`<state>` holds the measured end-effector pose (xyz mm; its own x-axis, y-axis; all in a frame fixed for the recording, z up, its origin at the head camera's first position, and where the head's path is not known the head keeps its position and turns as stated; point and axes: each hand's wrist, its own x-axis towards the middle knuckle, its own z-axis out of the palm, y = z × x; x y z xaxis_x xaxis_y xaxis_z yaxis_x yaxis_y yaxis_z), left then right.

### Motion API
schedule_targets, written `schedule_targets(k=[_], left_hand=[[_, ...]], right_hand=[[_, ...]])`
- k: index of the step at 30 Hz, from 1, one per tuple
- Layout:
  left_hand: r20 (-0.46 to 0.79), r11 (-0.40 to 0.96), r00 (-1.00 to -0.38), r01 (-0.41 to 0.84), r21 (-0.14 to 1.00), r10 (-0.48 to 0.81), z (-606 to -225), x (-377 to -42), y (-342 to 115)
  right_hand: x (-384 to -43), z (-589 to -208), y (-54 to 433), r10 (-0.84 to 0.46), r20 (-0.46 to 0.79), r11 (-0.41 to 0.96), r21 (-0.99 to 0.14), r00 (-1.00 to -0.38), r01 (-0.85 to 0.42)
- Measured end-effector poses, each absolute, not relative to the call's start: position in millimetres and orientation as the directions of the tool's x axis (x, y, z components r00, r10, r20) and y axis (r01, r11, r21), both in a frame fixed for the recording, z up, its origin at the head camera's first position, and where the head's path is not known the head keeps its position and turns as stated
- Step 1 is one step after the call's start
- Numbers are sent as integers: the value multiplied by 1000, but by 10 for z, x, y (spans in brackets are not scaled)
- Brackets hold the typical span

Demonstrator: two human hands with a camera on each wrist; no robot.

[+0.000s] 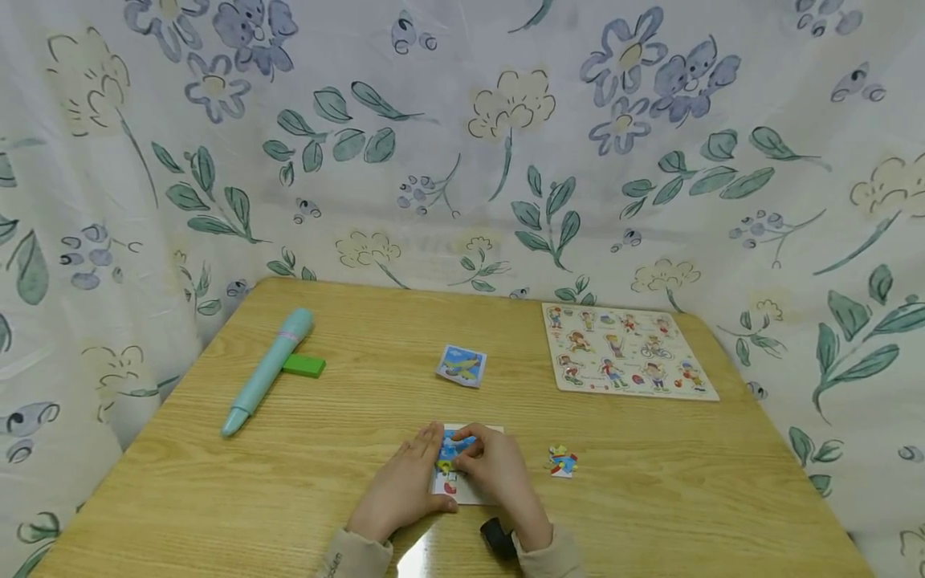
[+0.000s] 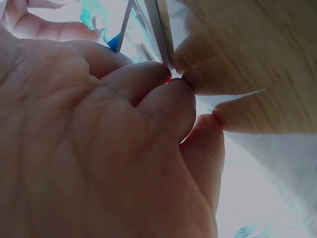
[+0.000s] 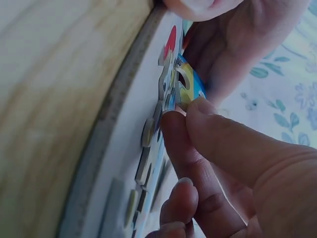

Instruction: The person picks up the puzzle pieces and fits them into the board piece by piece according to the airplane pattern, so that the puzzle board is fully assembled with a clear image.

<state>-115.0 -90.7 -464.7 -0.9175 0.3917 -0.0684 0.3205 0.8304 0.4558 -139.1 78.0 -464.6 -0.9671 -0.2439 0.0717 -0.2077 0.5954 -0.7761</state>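
Nearest to you, a black object (image 1: 497, 538) sits at your right wrist, partly covered by it; you have beige sleeves (image 1: 357, 554) on both arms. Your left hand (image 1: 405, 490) lies along the left side of the white puzzle board (image 1: 478, 494), its fingers extended forward and grasping nothing, the thumb at the near edge. Your right hand (image 1: 499, 466) is above the board and pinches a blue and yellow puzzle piece (image 3: 190, 84) between thumb and forefinger. In the right wrist view this piece stands tilted from the board surface; which way its long axis runs, I cannot tell. The board lies flat on the wooden table (image 1: 347, 401) in front of you, its side edges pointing away from you, with joined blue pieces (image 1: 448, 446) toward its far left. To the right of the board, well apart from it, is a small heap of loose pieces (image 1: 562, 462). Farther away, a small picture card (image 1: 462, 366) lies beyond the board. At left, a teal tube (image 1: 267, 373) points diagonally, far end to the right, beside a green block (image 1: 304, 366). At far right lies a board with printed figures (image 1: 625, 352), before the flowered curtain (image 1: 433, 160).
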Motion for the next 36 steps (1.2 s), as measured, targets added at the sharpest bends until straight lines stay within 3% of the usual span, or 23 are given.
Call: schedule_targets(k=[7, 20, 36], left_hand=[[-58, 833, -916, 332, 442, 396, -4619, -1150, -905], [-64, 838, -910, 348, 420, 410, -4604, -1142, -913], [-69, 827, -918, 317, 465, 390, -4567, -1133, -907]], right_hand=[[-1387, -4624, 739, -250, 122, 706, -656, -960, -268], [-1390, -4634, 691, -254, 89, 764, -593, -963, -256], [-1215, -4575, 677, -339, 242, 845, -348, -909, -407]])
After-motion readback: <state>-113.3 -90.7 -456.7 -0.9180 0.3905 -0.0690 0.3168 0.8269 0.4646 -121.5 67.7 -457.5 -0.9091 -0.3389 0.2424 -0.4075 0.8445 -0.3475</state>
